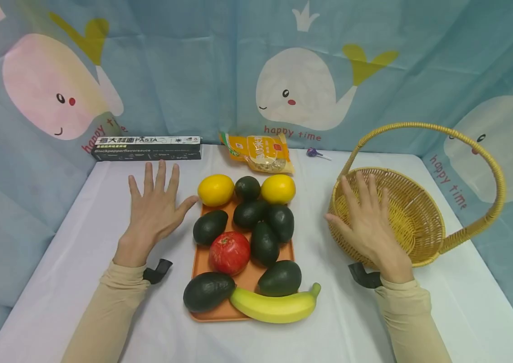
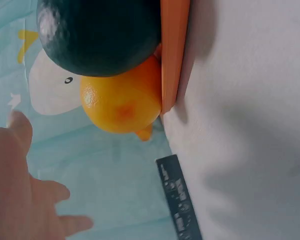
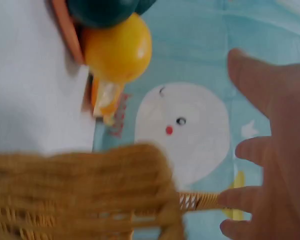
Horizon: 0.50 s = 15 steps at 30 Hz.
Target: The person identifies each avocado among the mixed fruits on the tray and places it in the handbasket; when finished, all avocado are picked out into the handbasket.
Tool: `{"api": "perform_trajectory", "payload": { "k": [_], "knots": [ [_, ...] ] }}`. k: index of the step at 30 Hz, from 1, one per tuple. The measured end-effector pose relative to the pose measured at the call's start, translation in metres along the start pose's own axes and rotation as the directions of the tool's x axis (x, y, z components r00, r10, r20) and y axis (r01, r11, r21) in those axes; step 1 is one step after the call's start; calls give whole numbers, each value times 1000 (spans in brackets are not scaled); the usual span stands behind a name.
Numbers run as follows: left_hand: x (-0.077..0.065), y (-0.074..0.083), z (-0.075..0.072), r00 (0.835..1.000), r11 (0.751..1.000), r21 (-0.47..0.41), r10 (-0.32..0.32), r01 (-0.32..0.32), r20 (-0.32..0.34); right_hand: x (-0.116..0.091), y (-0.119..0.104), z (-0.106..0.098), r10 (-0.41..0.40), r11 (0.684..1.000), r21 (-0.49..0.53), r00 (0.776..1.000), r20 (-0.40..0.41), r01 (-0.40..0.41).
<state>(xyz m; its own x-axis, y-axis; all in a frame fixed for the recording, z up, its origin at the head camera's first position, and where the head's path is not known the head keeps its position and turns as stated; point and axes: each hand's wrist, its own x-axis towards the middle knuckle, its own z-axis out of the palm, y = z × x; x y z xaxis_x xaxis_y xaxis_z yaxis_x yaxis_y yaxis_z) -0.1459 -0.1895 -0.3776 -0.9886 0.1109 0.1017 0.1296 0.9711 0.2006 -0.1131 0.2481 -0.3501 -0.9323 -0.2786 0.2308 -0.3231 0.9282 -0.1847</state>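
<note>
My left hand is held with fingers spread, left of an orange tray, and holds nothing. On the tray lie several dark green avocados, a red pomegranate, two yellow lemons and a banana along the near edge. In the left wrist view, a lemon and an avocado show beyond the thumb. My right hand, fingers straight and spread, appears over the left side of a wicker basket. It grips nothing; the basket's side shows close by in the right wrist view.
A black pasta box lies at the back left of the white table. An orange food packet and a wrapped lollipop are at the back. The basket's tall handle arches up at right. A blue curtain hangs behind.
</note>
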Motion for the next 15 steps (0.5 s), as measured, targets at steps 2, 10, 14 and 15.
{"api": "perform_trajectory", "payload": {
  "k": [2, 10, 14, 15],
  "knots": [
    [1, 1, 0, 1000, 998, -70, -4, 5, 18, 1, -6, 0, -52, 998, 28, 998, -42, 54],
    [12, -8, 20, 977, 899, -423, -25, 114, 210, -4, -48, 7, -322, 934, 148, 946, -41, 325],
    [16, -11, 34, 947, 843, -519, 39, 141, 320, -9, -61, 14, -441, 884, 175, 897, 9, 433],
    [16, -11, 36, 941, 833, -534, 50, 145, 333, -11, -63, 16, -465, 873, 176, 885, 23, 455]
  ]
}}
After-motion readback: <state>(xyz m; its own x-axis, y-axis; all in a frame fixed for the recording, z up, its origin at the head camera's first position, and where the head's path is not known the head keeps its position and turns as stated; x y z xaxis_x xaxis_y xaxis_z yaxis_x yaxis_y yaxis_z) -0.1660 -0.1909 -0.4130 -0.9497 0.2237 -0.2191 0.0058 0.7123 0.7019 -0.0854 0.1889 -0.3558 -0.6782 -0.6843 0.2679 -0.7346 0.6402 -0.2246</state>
